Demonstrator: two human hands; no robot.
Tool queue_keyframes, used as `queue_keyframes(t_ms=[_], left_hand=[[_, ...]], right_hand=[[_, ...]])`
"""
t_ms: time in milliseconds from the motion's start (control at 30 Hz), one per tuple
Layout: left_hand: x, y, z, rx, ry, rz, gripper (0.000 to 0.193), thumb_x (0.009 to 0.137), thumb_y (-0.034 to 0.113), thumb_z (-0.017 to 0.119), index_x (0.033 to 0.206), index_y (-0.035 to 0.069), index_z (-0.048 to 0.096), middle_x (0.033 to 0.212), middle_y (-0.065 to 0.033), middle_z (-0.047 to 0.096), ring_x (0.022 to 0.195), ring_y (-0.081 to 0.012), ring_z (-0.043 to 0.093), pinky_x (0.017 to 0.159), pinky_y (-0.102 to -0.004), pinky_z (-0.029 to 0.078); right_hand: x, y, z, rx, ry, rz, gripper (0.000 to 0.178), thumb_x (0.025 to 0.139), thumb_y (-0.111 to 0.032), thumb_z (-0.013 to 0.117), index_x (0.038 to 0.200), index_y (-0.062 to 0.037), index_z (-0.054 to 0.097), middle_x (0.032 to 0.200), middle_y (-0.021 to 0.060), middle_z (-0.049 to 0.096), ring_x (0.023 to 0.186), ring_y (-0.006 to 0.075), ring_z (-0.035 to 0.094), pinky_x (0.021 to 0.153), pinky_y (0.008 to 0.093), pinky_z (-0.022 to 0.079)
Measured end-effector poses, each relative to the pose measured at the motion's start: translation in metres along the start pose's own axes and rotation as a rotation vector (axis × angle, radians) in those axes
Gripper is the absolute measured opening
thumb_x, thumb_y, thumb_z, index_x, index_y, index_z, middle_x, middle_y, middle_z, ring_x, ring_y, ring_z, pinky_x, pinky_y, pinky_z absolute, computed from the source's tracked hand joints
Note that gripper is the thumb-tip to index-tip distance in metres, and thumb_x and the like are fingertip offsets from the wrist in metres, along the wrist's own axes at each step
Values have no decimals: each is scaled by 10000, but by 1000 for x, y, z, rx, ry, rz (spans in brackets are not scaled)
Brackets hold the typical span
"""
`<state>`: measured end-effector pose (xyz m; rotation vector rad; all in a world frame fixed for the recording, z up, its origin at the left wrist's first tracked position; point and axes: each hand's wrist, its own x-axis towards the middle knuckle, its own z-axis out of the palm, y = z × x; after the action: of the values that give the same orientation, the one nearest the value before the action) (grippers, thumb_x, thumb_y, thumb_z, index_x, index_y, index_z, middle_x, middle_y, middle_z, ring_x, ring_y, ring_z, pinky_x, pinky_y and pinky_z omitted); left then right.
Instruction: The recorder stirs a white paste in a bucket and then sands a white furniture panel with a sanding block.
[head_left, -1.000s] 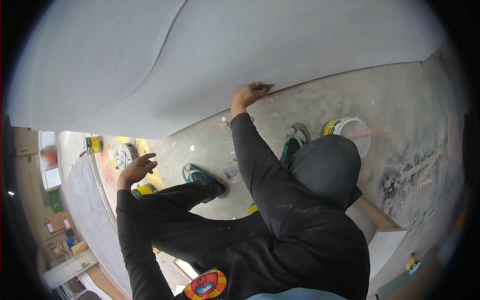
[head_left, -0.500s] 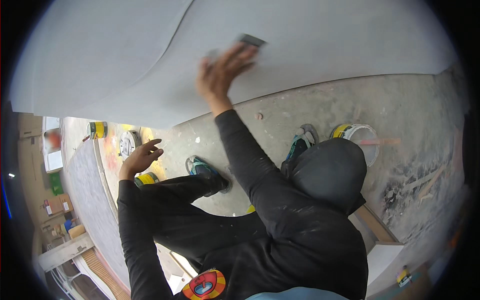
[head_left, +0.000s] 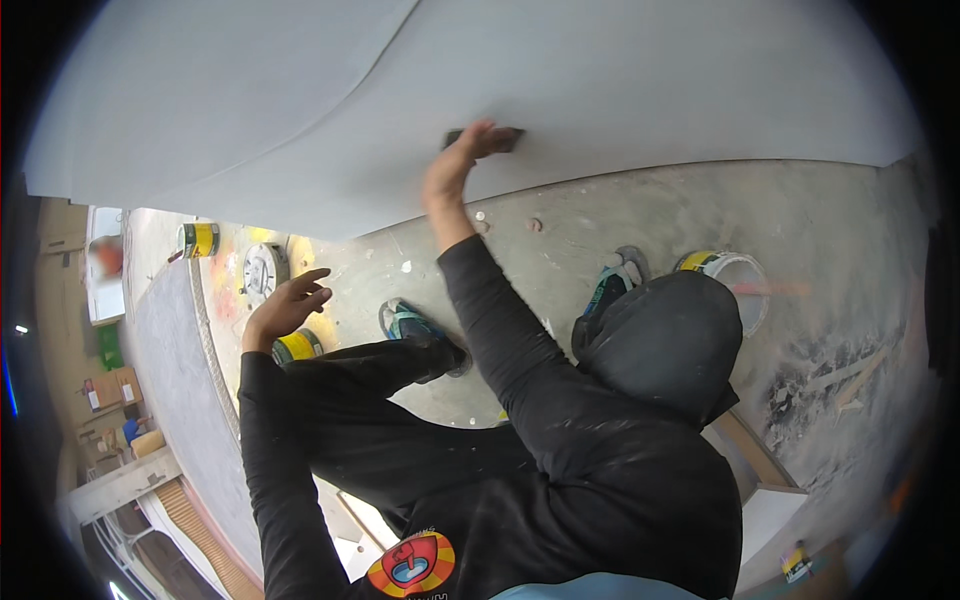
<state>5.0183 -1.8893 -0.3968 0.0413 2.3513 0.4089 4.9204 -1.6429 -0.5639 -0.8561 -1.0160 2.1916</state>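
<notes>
A large smooth grey panel (head_left: 650,90) with a curved ridge stands across the far side. My right hand (head_left: 456,172) is closed on a dark, flat sanding block (head_left: 511,140), its palm pressing the block to the panel near the lower edge. The block's ends stick out from under the slightly blurred hand. On the left, my left hand (head_left: 288,306) hovers over the floor near my raised knee. It holds nothing, its fingers loosely apart.
Yellow-banded buckets (head_left: 200,240) stand on the paint-stained floor to the left, near a white round lid (head_left: 264,272). Another bucket (head_left: 738,285) is on the right, beyond my knee. A pale grey slab (head_left: 175,330) and cardboard boxes (head_left: 115,388) lie farther left.
My right hand has brought the sanding block down the panel toward its lower edge, and the wrist has turned. My left hand stays nearly where it was.
</notes>
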Motion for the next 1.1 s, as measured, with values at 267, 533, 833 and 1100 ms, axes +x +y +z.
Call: queue_keyframes(t_ms=[267, 533, 833, 1100], left_hand=[[-13, -9, -3, 53, -26, -127, 529, 955, 348, 610, 1356, 14, 527, 1043, -180, 709, 846, -222, 699, 805, -340, 528], [-9, -11, 2, 2, 26, -39, 532, 963, 349, 605, 1373, 24, 512, 1049, -161, 704, 883, -210, 693, 812, -333, 527], [-45, -48, 17, 22, 72, -105, 545, 959, 368, 603, 1364, 14, 518, 1076, -183, 700, 939, -232, 702, 850, -348, 528], [-55, -73, 15, 40, 61, -147, 562, 955, 381, 607, 1361, 2, 520, 1093, -206, 694, 926, -241, 704, 849, -345, 529]], right_hand=[[18, -11, -16, 297, 344, 286, 866, 1006, -620, 229, 1537, -25, -107, 1614, 166, -180, 1488, 313, -172, 1188, 493, -68], [-55, -20, 42, 260, -114, 238, 937, 968, -704, 186, 1508, -53, -218, 1589, 84, -295, 1465, 180, -258, 1184, 397, -126], [-38, -59, 41, 295, -45, 261, 1048, 925, -759, 232, 1501, 3, -199, 1584, 190, -257, 1479, 281, -220, 1183, 466, -108], [27, -84, 16, -532, -119, -805, 1111, 904, -769, 231, 1467, 88, -196, 1498, 371, -275, 1407, 497, -271, 1091, 683, -108]])
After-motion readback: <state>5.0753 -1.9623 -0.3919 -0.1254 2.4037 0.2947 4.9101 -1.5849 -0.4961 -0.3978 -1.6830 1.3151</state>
